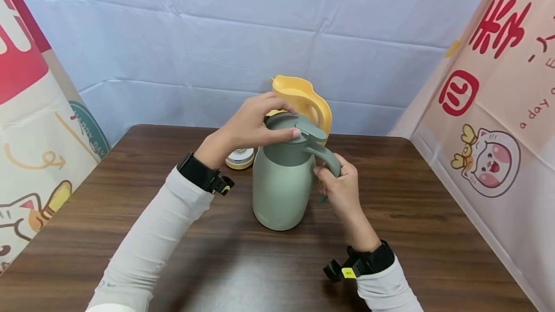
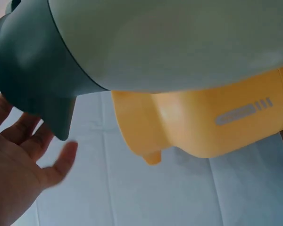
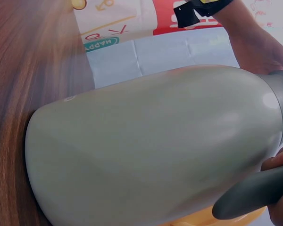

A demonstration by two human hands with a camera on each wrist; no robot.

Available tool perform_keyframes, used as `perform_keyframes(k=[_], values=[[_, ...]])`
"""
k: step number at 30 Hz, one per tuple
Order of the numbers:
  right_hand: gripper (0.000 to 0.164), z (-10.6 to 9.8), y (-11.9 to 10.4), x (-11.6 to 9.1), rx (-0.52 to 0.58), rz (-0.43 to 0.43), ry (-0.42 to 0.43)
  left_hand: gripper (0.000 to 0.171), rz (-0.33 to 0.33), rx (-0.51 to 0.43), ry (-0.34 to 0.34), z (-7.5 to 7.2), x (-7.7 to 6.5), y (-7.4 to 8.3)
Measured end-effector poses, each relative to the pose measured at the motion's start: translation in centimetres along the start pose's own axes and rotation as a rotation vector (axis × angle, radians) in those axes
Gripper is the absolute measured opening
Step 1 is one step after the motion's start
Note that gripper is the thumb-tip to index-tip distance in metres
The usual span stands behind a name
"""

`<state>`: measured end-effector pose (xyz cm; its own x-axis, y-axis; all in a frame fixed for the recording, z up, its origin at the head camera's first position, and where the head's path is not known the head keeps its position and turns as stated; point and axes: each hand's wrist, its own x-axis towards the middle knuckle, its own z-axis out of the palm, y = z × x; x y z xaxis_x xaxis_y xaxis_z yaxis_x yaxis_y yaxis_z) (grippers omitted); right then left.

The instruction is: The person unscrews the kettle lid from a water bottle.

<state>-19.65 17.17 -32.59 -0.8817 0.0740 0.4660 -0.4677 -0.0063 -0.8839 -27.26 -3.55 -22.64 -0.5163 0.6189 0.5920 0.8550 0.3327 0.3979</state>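
The right hand [image 1: 344, 189] holds the handle [image 1: 329, 159] of the green jug [image 1: 277, 191], which stands on the surface [image 1: 425, 215]. The left hand [image 1: 249, 126] touches the jug's lid [image 1: 287, 120], fingers spread. It looks hard, smooth and maybe heavy, so the handle seems best; behind it is a yellow jug [image 1: 299, 86].

Sage-green jug [image 1: 279, 191], yellow pitcher [image 2: 193, 127]

I see room for a hand along the desk's [image 1: 433, 235] right edge, and from its far left corner up to the disc [image 1: 240, 159]. From the far edge, the yellow jug [image 1: 295, 84] bars the green jug [image 1: 277, 191]. The left hand [image 1: 256, 123] blocks that one's top, the right hand [image 1: 342, 184] its right side; between the forearms [image 1: 151, 240], its front can be reached.
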Motion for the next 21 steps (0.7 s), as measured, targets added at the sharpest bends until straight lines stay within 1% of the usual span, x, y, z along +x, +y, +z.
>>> perform_keyframes(k=[6, 11, 21], values=[[0.015, 0.1, 0.0, 0.0, -0.001, 0.001, 0.001, 0.032, -0.01, 0.008, -0.06, 0.3, 1.0, 0.2], [0.015, 0.1, 0.1, 0.0, -0.004, 0.003, 0.004, 0.031, 0.007, 0.008, -0.102, 0.6, 1.8, 0.5], [0.015, 0.1, 0.0, 0.0, -0.003, -0.024, 0.0, 0.028, 0.022, 0.021, -0.11, 0.6, 2.1, 0.5]])
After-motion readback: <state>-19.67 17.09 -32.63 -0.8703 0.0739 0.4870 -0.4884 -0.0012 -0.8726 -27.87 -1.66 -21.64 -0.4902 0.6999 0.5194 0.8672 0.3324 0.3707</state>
